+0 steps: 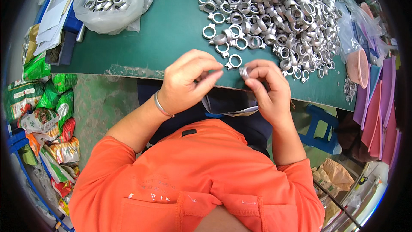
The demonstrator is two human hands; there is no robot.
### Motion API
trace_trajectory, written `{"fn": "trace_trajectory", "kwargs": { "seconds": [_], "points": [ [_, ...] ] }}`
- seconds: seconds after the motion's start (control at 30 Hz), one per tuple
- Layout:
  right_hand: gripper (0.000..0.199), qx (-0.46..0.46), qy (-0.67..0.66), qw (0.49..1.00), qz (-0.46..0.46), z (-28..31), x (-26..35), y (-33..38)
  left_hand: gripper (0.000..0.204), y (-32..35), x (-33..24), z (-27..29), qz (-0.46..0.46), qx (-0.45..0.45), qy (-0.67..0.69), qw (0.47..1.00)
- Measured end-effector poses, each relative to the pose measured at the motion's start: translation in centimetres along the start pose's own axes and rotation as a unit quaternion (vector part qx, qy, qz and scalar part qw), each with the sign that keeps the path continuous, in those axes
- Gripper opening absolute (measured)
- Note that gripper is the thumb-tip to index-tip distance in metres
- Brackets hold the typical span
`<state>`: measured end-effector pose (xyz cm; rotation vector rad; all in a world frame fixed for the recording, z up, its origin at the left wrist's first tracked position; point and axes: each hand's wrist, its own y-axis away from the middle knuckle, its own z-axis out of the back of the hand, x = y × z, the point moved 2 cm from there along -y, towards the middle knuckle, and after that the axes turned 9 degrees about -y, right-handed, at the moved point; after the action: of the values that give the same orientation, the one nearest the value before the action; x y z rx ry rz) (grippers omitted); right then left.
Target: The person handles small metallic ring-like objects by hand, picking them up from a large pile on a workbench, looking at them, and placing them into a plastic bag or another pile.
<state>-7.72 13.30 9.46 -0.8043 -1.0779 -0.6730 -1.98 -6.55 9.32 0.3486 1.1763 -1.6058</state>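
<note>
Head view: my right hand (268,87) pinches a small metal ring fitting (244,72) between thumb and fingertips, at the near edge of the green worktop (167,30). My left hand (189,81) is closed in a pinch just beside it, fingertips directed at the fitting; whether it holds anything I cannot tell. The fitting lies to the right of the left hand, nearer the right; its long axis is not discernible. The heap of matching fittings (274,13) lies beyond both hands, toward the right. A clear bag of fittings (109,0) sits far left.
</note>
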Motion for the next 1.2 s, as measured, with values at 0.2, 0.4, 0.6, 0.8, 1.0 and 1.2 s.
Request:
{"fn": "trace_trajectory", "kwargs": {
  "seconds": [0.2, 0.4, 0.6, 0.8, 1.0, 1.2],
  "points": [
    [0.008, 0.024, -0.408, 0.903, -0.136, -1.6, -0.5, 1.6, 0.022, 0.5, -0.9, -1.5, 0.012, 0.039, 0.076, 0.996],
    [0.013, 0.024, -0.326, 0.941, -0.092, -1.5, -0.3, 2.4, 0.019, 0.8, -1.0, -1.2, -0.054, 0.055, 0.066, 0.995],
    [0.023, 0.073, 0.048, 0.994, 0.069, -0.5, 0.8, 2.8, 0.012, 0.5, -0.2, 0.4, -0.082, 0.036, -0.008, 0.996],
    [0.022, 0.0, 0.258, 0.955, 0.148, -1.5, -0.5, -1.6, 0.013, 0.6, 0.5, -0.3, -0.034, 0.024, -0.029, 0.999],
    [0.008, 0.014, -0.135, 0.989, -0.06, -1.7, -0.7, -0.3, 0.018, 0.7, 0.5, -0.2, -0.011, 0.026, -0.016, 0.999],
    [0.012, 0.046, -0.404, 0.902, -0.147, -2.4, -0.5, 0.7, 0.027, 0.4, 0.5, -0.4, -0.068, 0.027, -0.001, 0.997]
  ]
}}
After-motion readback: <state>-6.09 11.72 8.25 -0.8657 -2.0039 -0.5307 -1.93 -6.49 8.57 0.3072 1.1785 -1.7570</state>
